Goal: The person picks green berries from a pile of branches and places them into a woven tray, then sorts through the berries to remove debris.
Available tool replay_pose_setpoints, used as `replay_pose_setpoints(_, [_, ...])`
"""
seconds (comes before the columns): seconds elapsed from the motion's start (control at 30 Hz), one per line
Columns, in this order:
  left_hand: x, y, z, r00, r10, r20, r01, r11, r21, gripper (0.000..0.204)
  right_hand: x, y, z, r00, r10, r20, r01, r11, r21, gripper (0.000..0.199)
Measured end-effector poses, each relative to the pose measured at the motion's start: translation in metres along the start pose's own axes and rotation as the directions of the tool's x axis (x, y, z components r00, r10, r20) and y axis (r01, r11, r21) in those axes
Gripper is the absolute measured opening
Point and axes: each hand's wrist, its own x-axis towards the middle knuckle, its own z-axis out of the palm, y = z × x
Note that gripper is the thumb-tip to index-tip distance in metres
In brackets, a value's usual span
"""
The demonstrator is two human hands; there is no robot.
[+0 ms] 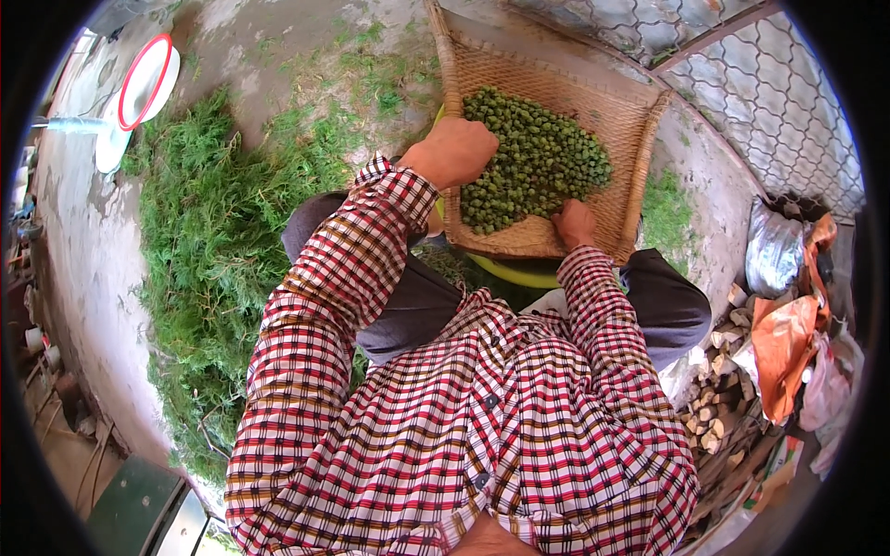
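Observation:
A woven winnowing basket (538, 57) tilts in front of me, a heap of small green seed cones (533, 157) spread over its middle. My left hand (454, 151) is closed in a fist across the basket's left rim, knuckles over the cones; what its fingers hold is hidden. Down at the near right edge of the heap, my right hand (575, 224) has its fingers curled among the cones, and I cannot see what is in them. Part of a yellow-green basin (514, 271) shows beneath the basket.
Cut green conifer branches (209, 250) lie in a large pile on my left. A white basin with a red rim (148, 82) stands far left. To the right are stacked firewood (714, 408), an orange sack (783, 343) and a silvery bag (775, 248). Patterned paving (769, 83) covers the far right.

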Motion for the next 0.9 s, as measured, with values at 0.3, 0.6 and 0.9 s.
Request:
replay_pose_setpoints(0.3, [0.001, 0.000, 0.003, 1.000, 0.010, 0.009, -0.010, 1.000, -0.012, 0.016, 0.006, 0.005, 0.015, 0.990, -0.092, 0.104, 0.108, 0.980, -0.165, 0.024])
replay_pose_setpoints(0.6, [0.000, 0.000, 0.008, 0.992, 0.048, -0.119, -0.047, 0.999, 0.007, 0.010, 0.020, 0.052, -0.009, 0.990, 0.104, -0.093, -0.041, 0.855, 0.516, 0.033])
replay_pose_setpoints(0.9, [-0.002, 0.003, -0.004, 1.000, 0.005, -0.014, -0.005, 1.000, -0.029, 0.018, -0.006, 0.054, -0.066, 0.991, 0.018, 0.132, -0.133, 0.230, 0.964, 0.018])
